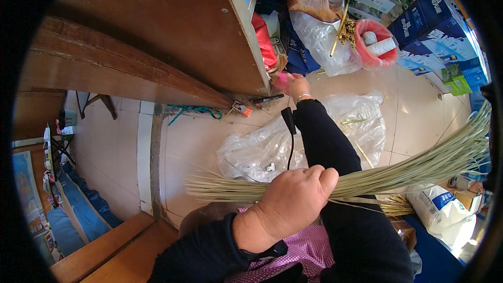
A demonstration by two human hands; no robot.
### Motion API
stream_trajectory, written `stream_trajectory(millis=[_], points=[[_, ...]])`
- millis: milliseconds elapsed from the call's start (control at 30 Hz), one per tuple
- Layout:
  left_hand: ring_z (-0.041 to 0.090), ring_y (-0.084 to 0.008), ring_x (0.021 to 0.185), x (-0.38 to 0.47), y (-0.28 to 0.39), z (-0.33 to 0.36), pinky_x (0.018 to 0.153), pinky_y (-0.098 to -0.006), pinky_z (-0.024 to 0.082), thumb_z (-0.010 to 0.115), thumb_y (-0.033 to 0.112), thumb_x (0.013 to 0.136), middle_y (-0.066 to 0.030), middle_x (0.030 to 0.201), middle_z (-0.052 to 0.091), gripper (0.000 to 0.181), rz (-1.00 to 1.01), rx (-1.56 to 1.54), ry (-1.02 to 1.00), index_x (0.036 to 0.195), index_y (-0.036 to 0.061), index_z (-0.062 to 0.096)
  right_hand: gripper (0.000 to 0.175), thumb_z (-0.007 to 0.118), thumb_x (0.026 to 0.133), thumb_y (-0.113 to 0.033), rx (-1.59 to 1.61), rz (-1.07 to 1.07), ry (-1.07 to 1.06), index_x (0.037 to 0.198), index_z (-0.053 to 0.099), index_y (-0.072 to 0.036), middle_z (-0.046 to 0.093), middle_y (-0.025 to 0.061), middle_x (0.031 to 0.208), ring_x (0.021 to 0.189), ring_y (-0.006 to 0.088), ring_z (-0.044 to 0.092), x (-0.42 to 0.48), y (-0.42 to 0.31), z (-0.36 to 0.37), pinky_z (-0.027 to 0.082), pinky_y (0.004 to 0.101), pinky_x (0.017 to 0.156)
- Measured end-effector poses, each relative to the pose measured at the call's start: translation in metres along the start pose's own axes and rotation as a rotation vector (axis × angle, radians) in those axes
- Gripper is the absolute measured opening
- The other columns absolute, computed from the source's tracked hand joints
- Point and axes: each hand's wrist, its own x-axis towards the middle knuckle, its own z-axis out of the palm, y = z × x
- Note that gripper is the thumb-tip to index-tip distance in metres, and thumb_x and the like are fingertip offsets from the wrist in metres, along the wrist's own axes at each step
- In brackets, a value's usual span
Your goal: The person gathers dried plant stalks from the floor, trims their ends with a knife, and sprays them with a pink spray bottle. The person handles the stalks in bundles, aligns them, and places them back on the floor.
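Observation:
My left hand (292, 200) is closed around a long bundle of dried grass or straw stalks (408, 167). The bundle runs across in front of me, its narrower end to the left and its fanned end at the right. My right hand (299, 86) is stretched past the bundle towards the base of a wooden cabinet, and its fingers hold a blurred small pink object (281, 81). Below that arm, a crumpled clear plastic sheet (251, 153) lies on the tiles with a few loose stalk pieces on it.
A brown wooden cabinet (157, 39) fills the upper left. By its foot are a black marker (269, 98) and a green cord (196, 110). A pink-lined bin (375, 57) holds white rolls, beside stacked blue boxes (424, 19). A white sack (444, 212) stands lower right.

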Motion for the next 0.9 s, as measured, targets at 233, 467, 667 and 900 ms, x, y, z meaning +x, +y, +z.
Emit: stream_trajectory(millis=[233,467,667,900], points=[[0.063,-0.0347,0.066,-0.002,-0.007,0.011,0.057,-0.0434,0.052,0.058,0.008,0.08,-0.0147,0.076,0.056,0.013,0.004,0.022,0.105,0.087,0.0045,0.048,0.029,0.069,0.087,-0.034,-0.217,-0.388,0.056,0.095,0.068,-0.005,0.069,0.0114,0.073,0.065,0.0192,0.068,-0.105,-0.045,-0.093,0.053,0.0331,0.058],[0.062,-0.0415,0.084,0.01,-0.039,0.018,0.073,-0.0444,0.051,0.069,0.018,0.082,-0.0232,0.089,0.064,0.028,-0.074,-0.061,0.202,0.103,0.0003,0.06,0.013,0.075,0.077,-0.008,-0.423,-0.739,0.219,0.084,0.064,-0.006,0.064,0.0096,0.079,0.067,0.0233,0.062,-0.296,-0.11,-0.241,0.05,0.0326,0.061],[0.061,-0.0229,0.062,0.017,-0.039,0.054,0.059,-0.0373,0.049,0.071,0.022,0.083,-0.0105,0.072,0.064,0.035,-0.088,-0.403,0.012,0.108,-0.0001,0.061,0.008,0.066,0.084,0.0,-0.089,-0.518,0.289,0.091,0.064,-0.004,0.063,0.0054,0.084,0.069,0.0115,0.061,-0.43,-0.1,-0.308,0.049,0.0254,0.059],[0.039,-0.004,0.044,0.004,-0.013,0.089,0.039,-0.0218,0.029,0.067,0.018,0.088,0.0043,0.063,0.049,0.032,-0.305,-0.877,-0.609,0.117,0.006,0.06,0.021,0.055,0.095,-0.005,0.31,-0.251,0.262,0.115,0.061,-0.006,0.063,0.0016,0.087,0.065,0.0029,0.054,-0.469,-0.085,-0.317,0.041,0.0168,0.05]])
